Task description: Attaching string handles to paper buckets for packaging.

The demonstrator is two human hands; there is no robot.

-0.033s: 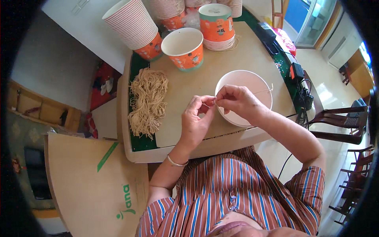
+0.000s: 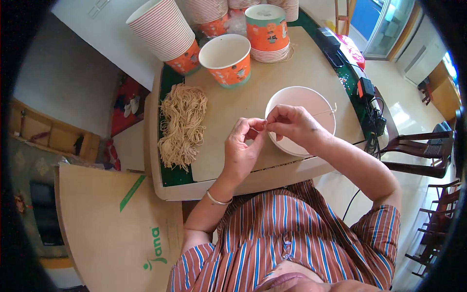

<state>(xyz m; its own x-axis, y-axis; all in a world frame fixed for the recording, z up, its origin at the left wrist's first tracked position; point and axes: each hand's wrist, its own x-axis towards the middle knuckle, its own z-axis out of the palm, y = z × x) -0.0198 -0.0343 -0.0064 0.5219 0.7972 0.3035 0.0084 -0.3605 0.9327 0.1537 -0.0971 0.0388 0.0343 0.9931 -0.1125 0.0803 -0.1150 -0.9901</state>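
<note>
A round paper bucket [image 2: 301, 97] with a white inside stands in front of me at the table's near right. Pale cord [image 2: 323, 113] is fastened at its right rim with a small knot and runs inward until my right hand hides it. Over the bucket's left rim, my left hand [image 2: 245, 136] and my right hand [image 2: 294, 125] meet fingertip to fingertip. Both are closed in a pinch on what looks like the cord's other end, mostly covered by the fingers. Left of them lies a thick bundle of beige cords [image 2: 182, 127].
An orange patterned paper bucket [image 2: 231, 75] stands upright farther back. Behind it are an upside-down bucket stack [image 2: 267, 33] and a tilted tall stack [image 2: 163, 34]. Black power adapters [image 2: 366, 90] and cables line the table's right edge. A large cardboard sheet [image 2: 107, 214] leans at the left.
</note>
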